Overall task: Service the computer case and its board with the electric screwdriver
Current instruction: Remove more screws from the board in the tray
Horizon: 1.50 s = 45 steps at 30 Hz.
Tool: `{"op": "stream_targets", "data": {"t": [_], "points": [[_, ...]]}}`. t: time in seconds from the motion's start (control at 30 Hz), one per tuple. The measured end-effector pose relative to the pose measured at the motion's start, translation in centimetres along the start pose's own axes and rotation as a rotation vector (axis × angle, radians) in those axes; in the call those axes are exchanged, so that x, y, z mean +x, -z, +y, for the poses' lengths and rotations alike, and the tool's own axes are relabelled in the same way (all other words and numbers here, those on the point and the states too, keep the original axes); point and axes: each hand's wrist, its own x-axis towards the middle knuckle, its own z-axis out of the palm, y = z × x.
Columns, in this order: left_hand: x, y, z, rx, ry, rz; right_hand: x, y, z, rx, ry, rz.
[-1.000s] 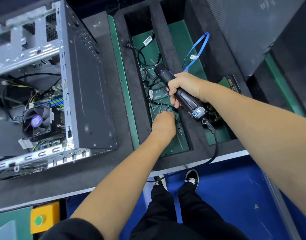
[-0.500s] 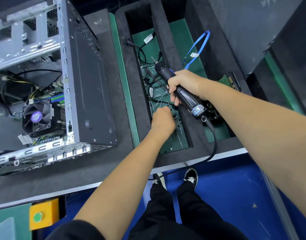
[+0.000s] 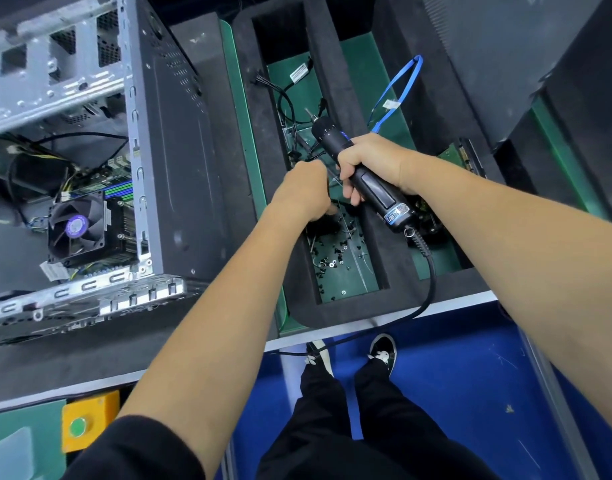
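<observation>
The open computer case lies on the left of the bench, its board and black cooler fan showing inside. My right hand grips the black electric screwdriver over the foam tray, with the bit pointing away from me. My left hand is in the tray's middle compartment just left of the screwdriver, knuckles up and fingers curled under. What those fingers hold is hidden. Several small black screws lie on the green floor below that hand.
The black foam tray has long compartments holding black cables and a blue cable. The screwdriver's cord hangs over the bench edge. A yellow box with a green button sits at bottom left. My legs stand on a blue floor.
My left hand has risen from the screws and moved away from me, closer to the screwdriver. My right hand keeps its grip on the screwdriver, which has barely moved.
</observation>
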Motion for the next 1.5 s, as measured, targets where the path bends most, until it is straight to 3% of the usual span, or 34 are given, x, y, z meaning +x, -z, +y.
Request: {"op": "stream_targets", "data": {"t": [0.13, 0.3, 0.5, 0.83, 1.2, 1.5], "points": [[-0.2, -2.2, 0.2, 0.141, -0.068, -0.071, 0.0, 0.0, -0.1, 0.006, 0.0, 0.003], [-0.3, -3.2, 0.3, 0.303, -0.158, -0.006, 0.0, -0.1, 0.0, 0.002, 0.007, 0.009], [-1.2, -4.6, 0.2, 0.556, -0.274, -0.048, 0.0, 0.0, 0.0, -0.019, 0.005, 0.005], [-2.2, -7.5, 1.4, 0.348, -0.145, -0.121, 0.3, 0.2, 0.3, -0.007, 0.0, -0.006], [-1.2, -5.9, 1.3, 0.068, 0.018, -0.195, 0.2, 0.1, 0.1, -0.009, 0.012, 0.0], [0.4, -4.0, 0.8, 0.094, -0.02, -0.084, 0.3, 0.2, 0.1, 0.018, 0.011, -0.005]]}}
